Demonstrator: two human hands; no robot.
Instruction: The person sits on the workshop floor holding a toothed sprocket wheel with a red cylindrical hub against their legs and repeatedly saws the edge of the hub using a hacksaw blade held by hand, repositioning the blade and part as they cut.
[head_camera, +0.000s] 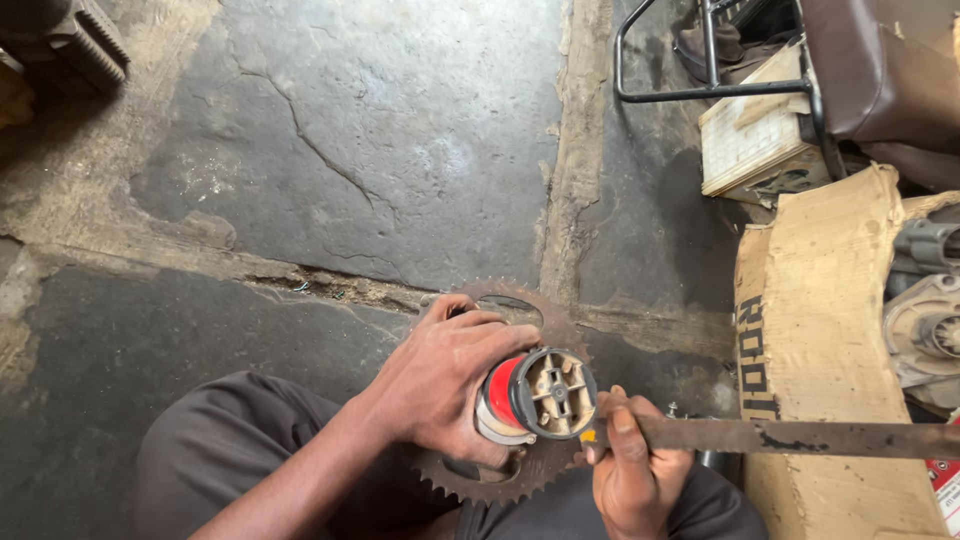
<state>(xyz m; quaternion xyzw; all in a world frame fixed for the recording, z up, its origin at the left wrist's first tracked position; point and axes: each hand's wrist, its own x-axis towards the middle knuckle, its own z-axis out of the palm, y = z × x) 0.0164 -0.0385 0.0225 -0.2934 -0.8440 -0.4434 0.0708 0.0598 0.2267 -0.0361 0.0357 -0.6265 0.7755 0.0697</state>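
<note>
A torn brown cardboard box (830, 330) at right holds grey cast-metal engine parts (925, 335), w/ its flap folded out toward the knees. A rusty toothed steel sprocket (520, 400) is held over the lap; its red-banded cylindrical hub w/ a worn slotted metal face (540, 393) is wrapped by the left hand (440, 375), fingers curled round it. A long flat rusty metal blade (790, 437) is pinched near its end in the closed right hand (635, 470), tip at the hub.

Only one view, from a camera worn on the head. Looking steeply down, almost straight onto the stone floor (380, 140) and the lap. Very near to both hands, low in the middle of the frame. Seen from above and slightly behind the arms. Cardboard (830, 330) cut off at the right edge. No second view for sharing.
</note>
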